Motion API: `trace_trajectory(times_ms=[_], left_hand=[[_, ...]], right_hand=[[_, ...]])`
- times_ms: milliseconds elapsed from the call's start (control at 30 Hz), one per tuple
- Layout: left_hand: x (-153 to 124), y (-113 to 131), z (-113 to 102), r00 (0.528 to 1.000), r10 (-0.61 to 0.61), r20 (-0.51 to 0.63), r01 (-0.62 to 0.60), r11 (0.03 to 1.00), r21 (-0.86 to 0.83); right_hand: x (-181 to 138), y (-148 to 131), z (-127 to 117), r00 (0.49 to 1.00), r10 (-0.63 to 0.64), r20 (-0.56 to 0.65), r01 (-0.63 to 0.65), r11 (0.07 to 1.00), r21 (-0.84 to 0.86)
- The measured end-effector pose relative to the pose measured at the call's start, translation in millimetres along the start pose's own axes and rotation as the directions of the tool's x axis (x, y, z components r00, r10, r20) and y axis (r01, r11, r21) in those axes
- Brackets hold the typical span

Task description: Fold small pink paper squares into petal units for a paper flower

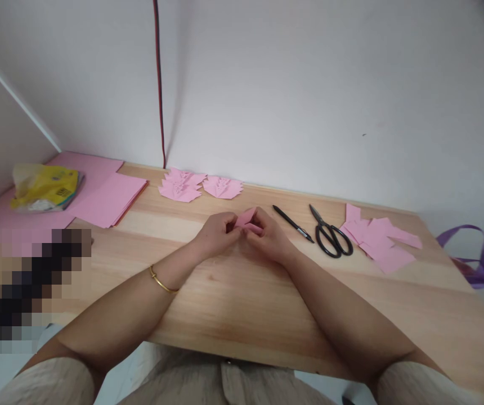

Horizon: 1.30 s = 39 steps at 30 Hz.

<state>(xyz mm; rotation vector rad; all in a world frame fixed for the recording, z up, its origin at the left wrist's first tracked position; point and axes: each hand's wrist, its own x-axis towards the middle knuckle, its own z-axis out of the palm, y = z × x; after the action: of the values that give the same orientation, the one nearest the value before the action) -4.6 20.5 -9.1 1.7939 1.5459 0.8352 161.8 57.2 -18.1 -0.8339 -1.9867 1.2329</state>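
Note:
Both of my hands meet over the middle of a wooden table (pixel 242 304), pinching a small folded piece of pink paper (pixel 247 217) between them. My left hand (pixel 218 232) grips its left side with curled fingers; a gold bangle sits on that wrist. My right hand (pixel 269 236) grips the right side, fingers closed on the paper. Most of the paper is hidden by my fingers.
Two folded pink paper shapes (pixel 182 185) (pixel 223 187) lie at the back. A black pen (pixel 293 223), black scissors (pixel 330 233) and pink paper scraps (pixel 379 239) lie to the right. A stack of pink sheets (pixel 109 199) and a yellow tissue pack (pixel 45 187) sit left. Purple ribbon (pixel 480 259) hangs off the right edge.

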Motion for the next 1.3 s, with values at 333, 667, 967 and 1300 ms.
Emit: trace_trajectory(times_ms=[333,667,967,1300], left_hand=[[1.2,0.2,-0.1,1.0,-0.009,0.0,0.009,1.0,-0.028],[1.6,-4.8,0.2,1.0,-0.018,0.002,0.018,0.986,-0.167],[0.5,-5.4,0.0,0.999,-0.004,-0.042,-0.003,0.986,-0.165],[0.3,0.5,-3.9,0.998,-0.056,-0.019,0.051,0.979,-0.198]], right_hand=[[1.4,-0.2,0.3,0.998,0.059,-0.01,-0.056,0.985,0.163],[1.8,5.2,-1.0,0.99,0.07,-0.126,-0.05,0.987,0.153],[1.9,0.5,-0.5,0.991,0.077,-0.114,-0.062,0.99,0.124],[3.4,5.9,-0.8,0.991,0.067,-0.115,-0.046,0.983,0.176]])
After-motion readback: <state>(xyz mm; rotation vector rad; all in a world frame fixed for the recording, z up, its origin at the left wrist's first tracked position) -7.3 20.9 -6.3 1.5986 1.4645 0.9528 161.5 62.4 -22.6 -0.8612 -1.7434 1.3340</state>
